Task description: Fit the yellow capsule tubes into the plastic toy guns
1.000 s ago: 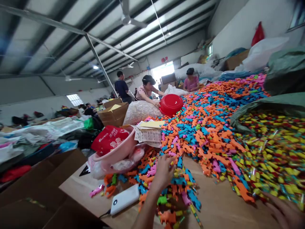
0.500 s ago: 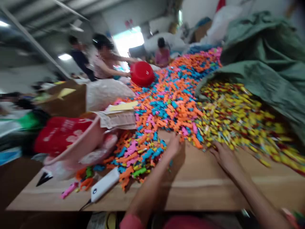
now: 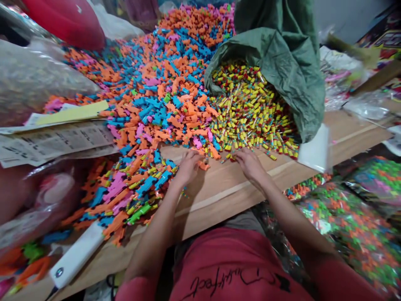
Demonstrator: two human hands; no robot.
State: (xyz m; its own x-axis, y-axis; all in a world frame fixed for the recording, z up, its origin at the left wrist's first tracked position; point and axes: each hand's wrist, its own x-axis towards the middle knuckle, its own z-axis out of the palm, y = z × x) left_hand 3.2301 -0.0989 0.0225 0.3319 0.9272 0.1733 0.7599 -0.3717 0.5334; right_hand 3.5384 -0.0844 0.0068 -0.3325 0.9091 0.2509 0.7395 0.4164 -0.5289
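Both hands have drawn in toward each other since the earlier view, and the camera now tips down over the table (image 3: pixel 238 188). The left hand (image 3: pixel 188 167) lies palm down, fingers loosely curled, at the edge of a heap of orange, blue and pink plastic pieces (image 3: pixel 163 96). The right hand (image 3: pixel 249 163), also palm down, is near it at the foot of a spill of yellow-and-red sticks (image 3: pixel 250 108). Whether either hand pinches anything, the fingers hide.

The sticks pour from the mouth of a green woven sack (image 3: pixel 275 71). A white power bank (image 3: pixel 75 255) lies at the table's near edge, touching the colored pieces, and printed papers (image 3: pixel 56 142) lie on the heap's left side. Clear bags of colored pieces (image 3: pixel 354 234) sit below the table on the right. A red basin (image 3: pixel 62 21) is cut off at the top edge, and a blurred pinkish plastic bundle (image 3: pixel 53 188) at left is hard to make out.
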